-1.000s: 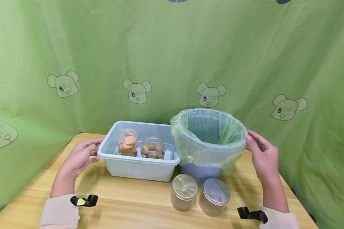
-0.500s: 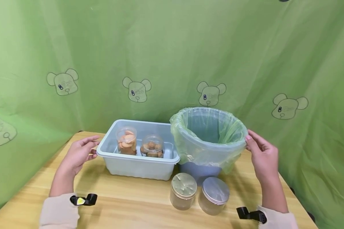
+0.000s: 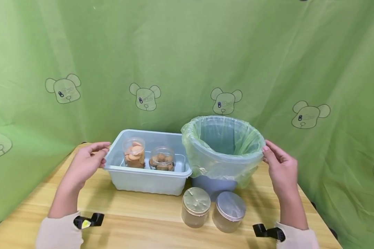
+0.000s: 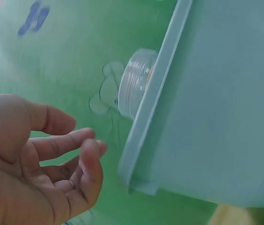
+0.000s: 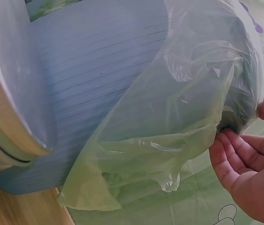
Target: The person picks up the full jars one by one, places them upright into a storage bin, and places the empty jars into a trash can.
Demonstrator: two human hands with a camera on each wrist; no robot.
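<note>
My right hand (image 3: 282,169) pinches the right rim of a blue trash can (image 3: 214,186), thumb on one side and fingers on the other, where a thin green garbage bag (image 3: 218,167) is folded over it. At the far left, my left hand (image 3: 84,165) hovers beside a pale blue plastic basin (image 3: 148,183), fingers loosely bent. In the left wrist view, a gap shows between those fingertips (image 4: 89,133) and the basin's rim (image 4: 153,101). Inside the basin stand a clear jar of flat round cookies (image 3: 134,154) and a lower jar of small brown pieces (image 3: 162,159).
Two clear jars with lids, one greenish-gold (image 3: 196,207) and one silvery (image 3: 229,211), stand in front of the trash can. Behind the wooden table (image 3: 143,221) hangs a green curtain (image 3: 184,55) with bear-head prints. The basin and trash can stand side by side.
My left hand has come off the basin's left rim and lifted slightly. My right hand keeps its pinch on the can's rim. The view has shifted a little.
</note>
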